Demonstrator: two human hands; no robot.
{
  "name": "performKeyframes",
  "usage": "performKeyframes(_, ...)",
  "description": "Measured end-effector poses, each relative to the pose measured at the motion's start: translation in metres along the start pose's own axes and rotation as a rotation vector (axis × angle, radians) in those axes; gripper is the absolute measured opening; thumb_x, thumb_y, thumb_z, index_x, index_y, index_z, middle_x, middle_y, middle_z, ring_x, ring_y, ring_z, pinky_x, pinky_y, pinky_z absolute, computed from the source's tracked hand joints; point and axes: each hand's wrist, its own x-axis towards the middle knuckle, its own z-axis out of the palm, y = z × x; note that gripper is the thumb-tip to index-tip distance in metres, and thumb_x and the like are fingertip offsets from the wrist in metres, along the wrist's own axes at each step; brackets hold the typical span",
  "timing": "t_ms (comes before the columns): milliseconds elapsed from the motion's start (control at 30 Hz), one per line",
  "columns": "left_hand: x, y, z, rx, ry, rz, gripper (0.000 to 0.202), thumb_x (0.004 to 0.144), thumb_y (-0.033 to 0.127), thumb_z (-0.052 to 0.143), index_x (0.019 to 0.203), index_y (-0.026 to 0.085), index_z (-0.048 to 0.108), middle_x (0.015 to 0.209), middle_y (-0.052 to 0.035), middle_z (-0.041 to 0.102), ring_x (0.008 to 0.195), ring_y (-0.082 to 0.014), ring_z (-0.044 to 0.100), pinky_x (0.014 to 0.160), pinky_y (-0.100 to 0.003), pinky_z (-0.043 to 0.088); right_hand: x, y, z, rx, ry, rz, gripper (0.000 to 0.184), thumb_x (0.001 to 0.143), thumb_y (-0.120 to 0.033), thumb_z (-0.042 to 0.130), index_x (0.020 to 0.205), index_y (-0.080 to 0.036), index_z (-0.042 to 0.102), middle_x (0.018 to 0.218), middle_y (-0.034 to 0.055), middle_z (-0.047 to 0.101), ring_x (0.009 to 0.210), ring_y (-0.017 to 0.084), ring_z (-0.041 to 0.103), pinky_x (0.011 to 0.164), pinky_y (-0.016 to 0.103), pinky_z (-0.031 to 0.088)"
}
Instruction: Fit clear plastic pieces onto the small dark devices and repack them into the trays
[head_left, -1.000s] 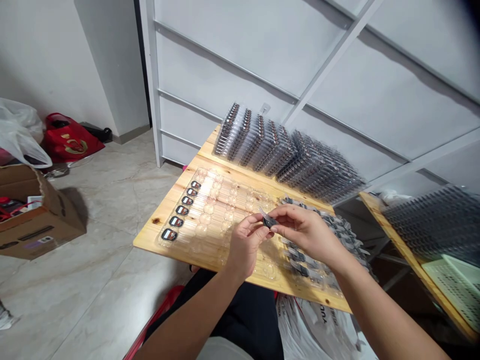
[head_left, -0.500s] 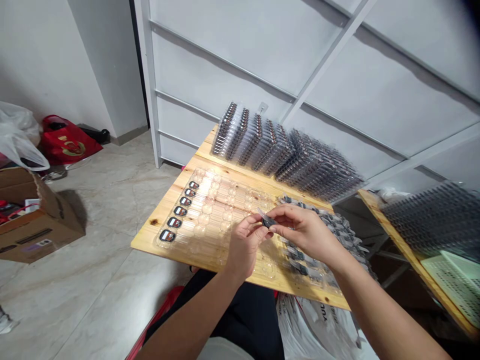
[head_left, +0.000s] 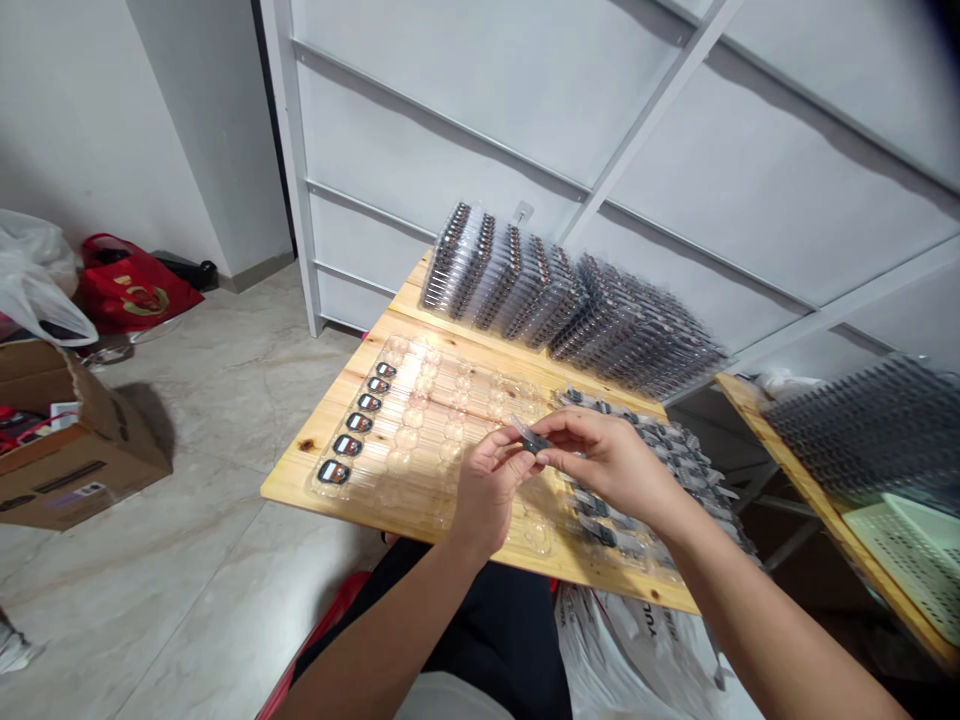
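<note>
Between my two hands, above the wooden table (head_left: 300,478), is a small black part with a clear film tab (head_left: 529,437); its exact kind I cannot make out. My left hand (head_left: 491,485) pinches it from the left, fingers closed. From the right, my right hand (head_left: 600,450) grips its other side between thumb and fingers. Below my hands lies a clear plastic tray (head_left: 409,440). Its left column holds several small black pieces with orange and white faces (head_left: 349,445). Under and beyond my right hand, another tray carries many black parts with film tabs (head_left: 600,532).
Stacked filled trays (head_left: 510,280) stand along the table's back edge by the white panel wall. On the right, a second table (head_left: 814,490) bears more stacks and a pale green basket (head_left: 900,545). A cardboard box (head_left: 90,460) and red bag (head_left: 135,285) sit on the floor at left.
Hardly anything differs. Both hands keep their pinch on the black part, and the view has shifted very slightly.
</note>
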Motion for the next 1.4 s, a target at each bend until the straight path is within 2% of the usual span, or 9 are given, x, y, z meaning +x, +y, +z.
performKeyframes(267, 0.001, 0.000, -0.001, -0.026, -0.008, -0.007, 0.025, 0.067, 0.015, 0.065, 0.090, 0.013, 0.056, 0.079, -0.0032, 0.059, 0.075, -0.0119, 0.056, 0.080, -0.029, 0.043, 0.000, -0.002, -0.001, -0.085, 0.017, -0.044, 0.017, 0.078, -0.022, 0.058, 0.093, -0.015, 0.060, 0.090, 0.0047, 0.059, 0.077, 0.012, 0.058, 0.070, 0.022, 0.049)
performKeyframes(467, 0.001, -0.001, -0.003, -0.051, -0.013, -0.024, 0.029, 0.064, 0.015, 0.068, 0.090, 0.012, 0.054, 0.082, -0.0036, 0.059, 0.076, -0.0116, 0.056, 0.079, -0.028, 0.043, -0.002, 0.000, 0.001, -0.046, 0.052, -0.075, 0.015, 0.078, -0.021, 0.059, 0.093, -0.015, 0.059, 0.089, 0.0040, 0.059, 0.077, 0.011, 0.058, 0.071, 0.022, 0.049)
performKeyframes(667, 0.002, -0.001, -0.006, -0.081, -0.076, -0.020, 0.030, 0.062, 0.013, 0.070, 0.088, 0.012, 0.055, 0.082, -0.0031, 0.059, 0.076, -0.0108, 0.056, 0.079, -0.027, 0.043, -0.005, 0.001, 0.003, -0.094, 0.080, -0.113, 0.015, 0.079, -0.022, 0.060, 0.092, -0.015, 0.060, 0.088, 0.0036, 0.060, 0.078, 0.012, 0.057, 0.070, 0.022, 0.046)
performKeyframes(833, 0.001, -0.003, -0.003, -0.002, -0.084, -0.040, 0.032, 0.059, 0.017, 0.073, 0.086, 0.012, 0.057, 0.080, -0.0026, 0.061, 0.073, -0.0102, 0.057, 0.073, -0.021, 0.044, -0.013, 0.005, 0.001, -0.153, 0.114, -0.167, 0.016, 0.080, -0.020, 0.059, 0.095, -0.015, 0.060, 0.090, 0.0043, 0.060, 0.079, 0.011, 0.056, 0.071, 0.021, 0.044)
performKeyframes(967, -0.001, -0.015, 0.004, 0.110, -0.090, -0.073, 0.030, 0.059, 0.018, 0.074, 0.085, 0.013, 0.059, 0.079, -0.0018, 0.062, 0.072, -0.0089, 0.058, 0.072, -0.018, 0.045, -0.029, 0.013, -0.005, -0.231, 0.089, -0.191, 0.017, 0.081, -0.016, 0.055, 0.097, -0.013, 0.058, 0.092, 0.0070, 0.059, 0.087, 0.015, 0.055, 0.077, 0.025, 0.043)
performKeyframes(1100, -0.001, -0.042, 0.020, 0.186, -0.096, -0.107, 0.029, 0.058, 0.018, 0.075, 0.084, 0.014, 0.062, 0.085, -0.0023, 0.064, 0.080, -0.0105, 0.059, 0.076, -0.019, 0.047, -0.055, 0.033, -0.016, -0.279, 0.102, -0.188, 0.016, 0.075, -0.010, 0.056, 0.091, -0.011, 0.057, 0.091, 0.0073, 0.058, 0.086, 0.016, 0.054, 0.076, 0.025, 0.044)
performKeyframes(1233, 0.002, -0.083, 0.049, 0.257, -0.151, -0.177, 0.030, 0.058, 0.019, 0.075, 0.085, 0.016, 0.061, 0.086, -0.0018, 0.064, 0.082, -0.0116, 0.059, 0.077, -0.020, 0.047, -0.096, 0.066, -0.039, -0.222, 0.237, -0.191, 0.021, 0.071, -0.008, 0.056, 0.092, -0.012, 0.057, 0.092, 0.0061, 0.058, 0.086, 0.014, 0.054, 0.076, 0.023, 0.044)
performKeyframes(1333, 0.004, -0.113, 0.076, 0.422, -0.247, -0.242, 0.035, 0.061, 0.021, 0.073, 0.093, 0.018, 0.059, 0.093, -0.0031, 0.062, 0.086, -0.0141, 0.059, 0.079, -0.025, 0.048, -0.138, 0.109, -0.067, -0.207, 0.329, -0.143, 0.022, 0.075, -0.015, 0.055, 0.097, -0.015, 0.056, 0.096, 0.0049, 0.058, 0.089, 0.013, 0.054, 0.079, 0.023, 0.044)
performKeyframes(1400, 0.008, -0.128, 0.092, 0.603, -0.322, -0.254, 0.033, 0.065, 0.022, 0.070, 0.096, 0.018, 0.058, 0.096, -0.0051, 0.061, 0.086, -0.0158, 0.059, 0.078, -0.028, 0.048, -0.168, 0.150, -0.089, -0.272, 0.391, -0.051, 0.022, 0.078, -0.019, 0.055, 0.099, -0.016, 0.056, 0.098, 0.0047, 0.058, 0.090, 0.014, 0.055, 0.080, 0.024, 0.043)
